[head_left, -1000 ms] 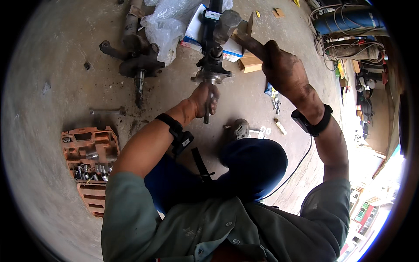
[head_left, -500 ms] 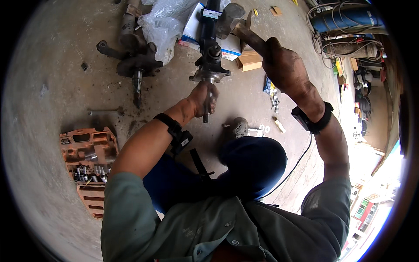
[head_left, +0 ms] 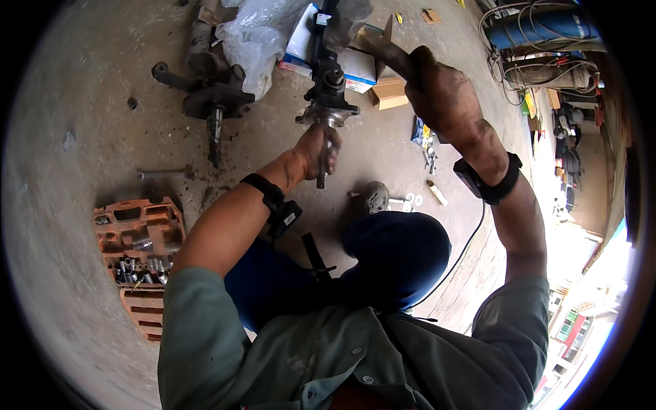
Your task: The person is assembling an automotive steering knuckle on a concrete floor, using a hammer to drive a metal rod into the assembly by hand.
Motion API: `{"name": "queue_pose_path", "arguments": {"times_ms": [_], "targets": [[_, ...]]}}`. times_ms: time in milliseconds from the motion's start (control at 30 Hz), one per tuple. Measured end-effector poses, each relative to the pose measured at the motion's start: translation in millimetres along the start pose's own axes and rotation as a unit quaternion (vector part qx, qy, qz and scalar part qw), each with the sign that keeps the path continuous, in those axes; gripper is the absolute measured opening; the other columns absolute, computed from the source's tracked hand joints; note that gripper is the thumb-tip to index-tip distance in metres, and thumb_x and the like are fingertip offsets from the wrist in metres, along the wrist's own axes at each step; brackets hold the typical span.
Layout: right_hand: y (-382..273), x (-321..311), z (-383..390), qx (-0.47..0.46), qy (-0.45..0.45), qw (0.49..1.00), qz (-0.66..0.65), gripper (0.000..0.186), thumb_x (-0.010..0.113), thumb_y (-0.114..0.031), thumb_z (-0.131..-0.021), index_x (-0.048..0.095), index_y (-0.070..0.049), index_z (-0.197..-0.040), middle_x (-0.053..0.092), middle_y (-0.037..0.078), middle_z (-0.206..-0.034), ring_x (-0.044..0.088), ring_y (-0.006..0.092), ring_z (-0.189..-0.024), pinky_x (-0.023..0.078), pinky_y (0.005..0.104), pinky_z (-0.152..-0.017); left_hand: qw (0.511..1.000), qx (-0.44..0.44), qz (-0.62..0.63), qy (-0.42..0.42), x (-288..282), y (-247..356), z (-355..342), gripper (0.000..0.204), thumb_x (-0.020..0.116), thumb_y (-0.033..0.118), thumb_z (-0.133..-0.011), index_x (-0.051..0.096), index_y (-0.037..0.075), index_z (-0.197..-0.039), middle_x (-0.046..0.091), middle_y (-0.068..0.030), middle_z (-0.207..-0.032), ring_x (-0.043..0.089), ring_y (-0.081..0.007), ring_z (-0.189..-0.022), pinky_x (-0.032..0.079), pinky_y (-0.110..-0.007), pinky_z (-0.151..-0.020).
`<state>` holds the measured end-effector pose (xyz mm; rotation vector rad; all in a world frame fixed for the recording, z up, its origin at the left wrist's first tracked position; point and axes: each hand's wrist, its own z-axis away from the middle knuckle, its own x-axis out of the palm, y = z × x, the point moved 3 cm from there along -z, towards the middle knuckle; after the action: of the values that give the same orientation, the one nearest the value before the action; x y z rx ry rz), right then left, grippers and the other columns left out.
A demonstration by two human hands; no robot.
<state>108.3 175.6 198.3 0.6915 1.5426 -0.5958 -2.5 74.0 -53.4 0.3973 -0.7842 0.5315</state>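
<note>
My left hand [head_left: 318,151] is wrapped round the steel spindle of a black strut [head_left: 331,92], just below its flange. The spindle's bare lower end pokes out beneath my fist. My right hand [head_left: 445,98] grips the wooden handle of a heavy hammer [head_left: 391,55]. The hammer's blocky head [head_left: 347,26] is blurred and overlaps the strut's upper tube in view; I cannot tell if they touch. Left of the strut lies a similar, dirty, rusty strut [head_left: 215,102] with its own spindle pointing toward me.
An orange socket case [head_left: 130,297] lies open at the left, with a wrench [head_left: 164,175] beyond it. Clear plastic wrap [head_left: 256,51] and an opened carton [head_left: 359,74] are behind the strut. Small parts lie right of my shoe [head_left: 375,198]. A blue cylinder [head_left: 536,31] with hoses lies far right.
The hammer and my right hand have shifted slightly left, the hammer's head moving up over the strut's tube. My left hand keeps its grip on the spindle.
</note>
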Motion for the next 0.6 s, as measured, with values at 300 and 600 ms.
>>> {"name": "queue_pose_path", "arguments": {"times_ms": [300, 600], "targets": [[5, 61, 26, 0.093, -0.136, 0.986, 0.008, 0.027, 0.056, -0.009, -0.087, 0.049, 0.003, -0.110, 0.066, 0.028, -0.084, 0.066, 0.0470, -0.082, 0.053, 0.0533, -0.075, 1.000, 0.008, 0.005, 0.008, 6, -4, -2, 0.016, 0.060, 0.023, -0.073, 0.048, 0.013, -0.071, 0.041, 0.0021, -0.055, 0.038, -0.0139, -0.046, 0.035, -0.031, -0.049], [6, -49, -13, 0.048, 0.151, 0.987, 0.018, 0.027, 0.065, -0.016, -0.089, 0.054, -0.004, -0.110, 0.067, 0.022, -0.082, 0.068, 0.0410, -0.075, 0.056, 0.0444, -0.062, 1.000, 0.003, 0.006, 0.004, -2, -2, 2, 0.015, 0.060, 0.023, -0.073, 0.050, 0.013, -0.072, 0.042, 0.0020, -0.057, 0.039, -0.0137, -0.047, 0.035, -0.031, -0.050]]}}
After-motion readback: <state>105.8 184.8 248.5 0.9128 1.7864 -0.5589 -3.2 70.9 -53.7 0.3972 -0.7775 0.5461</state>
